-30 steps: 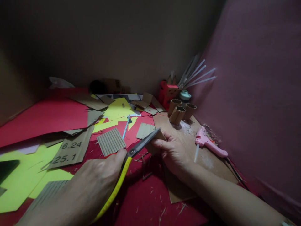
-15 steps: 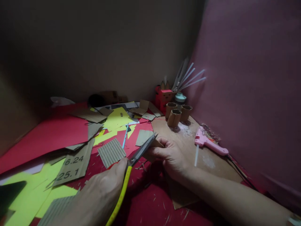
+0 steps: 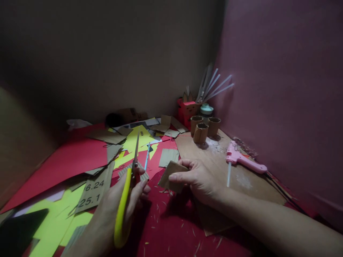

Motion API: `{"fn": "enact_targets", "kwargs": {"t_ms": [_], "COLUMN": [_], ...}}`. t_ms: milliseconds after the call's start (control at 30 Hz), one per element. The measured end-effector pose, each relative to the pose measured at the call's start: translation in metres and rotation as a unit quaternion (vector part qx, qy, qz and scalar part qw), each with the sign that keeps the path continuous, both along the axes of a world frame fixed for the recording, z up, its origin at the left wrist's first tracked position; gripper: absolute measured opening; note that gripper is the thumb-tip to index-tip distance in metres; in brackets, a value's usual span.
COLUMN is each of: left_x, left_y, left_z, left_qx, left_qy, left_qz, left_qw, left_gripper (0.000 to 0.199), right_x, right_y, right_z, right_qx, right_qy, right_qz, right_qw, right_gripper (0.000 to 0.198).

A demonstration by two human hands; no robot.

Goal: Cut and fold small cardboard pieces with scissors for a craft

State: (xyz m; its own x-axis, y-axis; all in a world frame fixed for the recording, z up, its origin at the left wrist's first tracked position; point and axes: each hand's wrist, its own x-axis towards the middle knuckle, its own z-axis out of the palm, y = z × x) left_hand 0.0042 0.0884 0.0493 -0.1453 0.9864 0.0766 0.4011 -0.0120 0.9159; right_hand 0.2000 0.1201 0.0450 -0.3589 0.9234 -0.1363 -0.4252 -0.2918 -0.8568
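Note:
My left hand [image 3: 118,203] is closed round a pair of scissors [image 3: 123,207] with yellow handles, the blades pointing up and away from me. Between the thumb and fingers of my right hand [image 3: 194,175] is a small piece of brown cardboard [image 3: 171,175], held above the red tabletop. The scissors and this piece are apart. Behind my left hand lies a ribbed cardboard square [image 3: 144,175], partly covered by the hand. A blue patterned stick [image 3: 147,155] rests just beyond it. Another flat cardboard piece [image 3: 168,157] lies past my right hand's piece.
A pink glue gun [image 3: 241,159] with its cord lies on a brown board [image 3: 225,153] at right. Three cardboard tubes [image 3: 200,133] stand behind, near a red holder [image 3: 186,112] and glue sticks [image 3: 217,85]. Yellow paper [image 3: 53,217], red sheets [image 3: 66,160] and cardboard scraps spread leftward.
The scissors have come away from the cardboard piece, moving left and turning upright in my left hand. My right hand still holds the piece, which now shows more fully.

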Motion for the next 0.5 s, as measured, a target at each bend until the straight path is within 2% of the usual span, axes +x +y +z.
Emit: {"fn": "enact_targets", "kwargs": {"t_ms": [67,200,300,500], "left_x": [0.006,0.011,0.01,0.011], "left_y": [0.0,-0.006,-0.011,-0.012], "left_z": [0.0,0.004,0.009,0.015], "left_qx": [-0.018,-0.097,-0.146,-0.116], "left_qy": [-0.093,-0.172,-0.181,-0.125], "left_qz": [-0.002,-0.063,-0.102,-0.151], "left_qw": [0.996,0.978,0.967,0.974], "left_gripper": [0.046,0.044,0.039,0.027], "right_x": [0.0,0.0,0.0,-0.002], "right_y": [-0.001,-0.004,-0.005,-0.008], "right_z": [0.001,0.003,0.004,0.005], "right_qx": [-0.001,0.0,0.003,-0.014], "right_qy": [-0.021,-0.041,-0.06,-0.076], "right_qz": [0.01,0.016,0.014,0.032], "right_qw": [1.0,0.999,0.998,0.996], "right_gripper": [0.025,0.025,0.023,0.023]}}
